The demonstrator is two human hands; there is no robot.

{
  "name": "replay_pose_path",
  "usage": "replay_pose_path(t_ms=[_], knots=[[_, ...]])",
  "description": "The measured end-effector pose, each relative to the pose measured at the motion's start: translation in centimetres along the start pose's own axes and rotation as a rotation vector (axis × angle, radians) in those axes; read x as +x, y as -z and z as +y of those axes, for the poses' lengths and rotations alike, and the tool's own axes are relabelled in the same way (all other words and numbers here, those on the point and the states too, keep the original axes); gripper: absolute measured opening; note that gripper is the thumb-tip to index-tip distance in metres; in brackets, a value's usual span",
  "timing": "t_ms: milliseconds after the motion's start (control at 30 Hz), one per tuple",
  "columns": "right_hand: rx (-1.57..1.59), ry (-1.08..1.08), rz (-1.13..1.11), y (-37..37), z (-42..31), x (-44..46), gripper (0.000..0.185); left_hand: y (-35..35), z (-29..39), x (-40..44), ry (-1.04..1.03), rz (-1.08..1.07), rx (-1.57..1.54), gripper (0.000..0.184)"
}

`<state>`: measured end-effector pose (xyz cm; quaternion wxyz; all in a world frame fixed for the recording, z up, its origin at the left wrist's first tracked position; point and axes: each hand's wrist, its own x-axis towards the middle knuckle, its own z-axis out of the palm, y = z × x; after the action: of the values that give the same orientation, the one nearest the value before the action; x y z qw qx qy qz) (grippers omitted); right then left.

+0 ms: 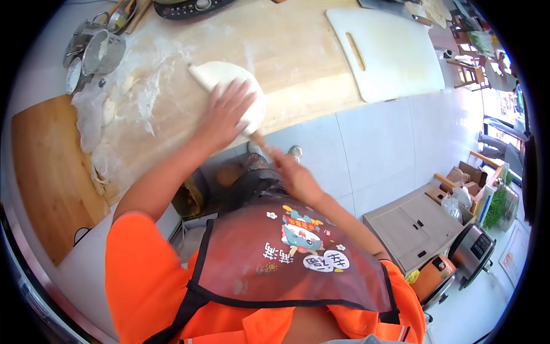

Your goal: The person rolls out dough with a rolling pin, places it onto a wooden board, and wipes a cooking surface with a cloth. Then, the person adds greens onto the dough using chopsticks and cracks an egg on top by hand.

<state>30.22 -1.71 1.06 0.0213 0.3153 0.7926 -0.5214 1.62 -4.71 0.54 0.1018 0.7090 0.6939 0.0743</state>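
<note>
A pale sheet of dough (220, 71) with a rounded outer edge lies near the front edge of the floured wooden worktop (298, 63). My left hand (226, 114) rests flat on it, fingers stretched out and holding nothing. My right hand (295, 175) is closed around the end of a wooden rolling pin (259, 139), just past the worktop's edge. The pin's handle shows between my right hand and the dough; the rest of its length is hidden by the dough and my left hand.
A white cutting board (389, 54) lies at the right of the worktop. Metal pots (104, 53) and a plastic bag (89, 117) are at the left. A black appliance (195, 7) sits at the back. Cabinets (409, 229) and cookers (471, 252) stand at the lower right.
</note>
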Motion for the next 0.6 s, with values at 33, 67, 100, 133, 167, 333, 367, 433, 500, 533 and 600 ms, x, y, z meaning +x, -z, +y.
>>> replay_pose_path(t_ms=[33, 67, 100, 133, 167, 333, 367, 433, 500, 533, 600], knots=[[0.0, -0.004, 0.057, 1.3, 0.7, -0.5, 0.05, -0.2, 1.0, 3.7, -0.025, 0.043, 0.027, 0.067], [-0.009, 0.002, 0.121, 3.1, 1.5, -0.6, 0.05, -0.7, 2.3, 8.6, -0.081, 0.145, -0.008, 0.064], [-0.032, 0.067, 0.24, 4.6, 1.9, -0.9, 0.053, -0.7, 4.1, 13.5, -0.136, 0.263, -0.052, 0.06], [-0.071, 0.02, 0.265, 5.7, 2.4, -1.0, 0.053, -1.4, 5.5, 18.0, -0.208, 0.383, -0.07, 0.06], [-0.113, -0.03, 0.286, 6.5, 2.7, -1.2, 0.054, -1.5, 6.3, 19.7, -0.195, 0.407, -0.063, 0.06], [0.172, -0.04, 0.228, 1.3, 3.7, -0.6, 0.06, -0.1, 3.6, 14.1, 0.096, 0.065, 0.097, 0.061], [0.281, -0.046, 0.155, 0.3, 2.2, 0.2, 0.061, -1.1, 1.4, 10.7, 0.185, 0.171, 0.012, 0.061], [0.494, -0.082, 0.013, -1.7, -0.8, 2.0, 0.063, -2.3, -3.2, 4.2, 0.324, 0.255, -0.113, 0.054], [0.6, -0.179, -0.121, -1.2, -4.5, 3.9, 0.061, -3.2, -6.3, -1.0, 0.898, 0.337, -0.989, 0.053], [0.588, -0.182, -0.158, -1.0, -5.1, 5.0, 0.059, -2.8, -6.9, -1.2, 1.06, 0.412, -1.389, 0.052], [0.391, 0.01, -0.034, -1.7, -4.6, 6.3, 0.055, -2.5, -7.4, -2.1, 1.139, 0.488, -1.717, 0.051]])
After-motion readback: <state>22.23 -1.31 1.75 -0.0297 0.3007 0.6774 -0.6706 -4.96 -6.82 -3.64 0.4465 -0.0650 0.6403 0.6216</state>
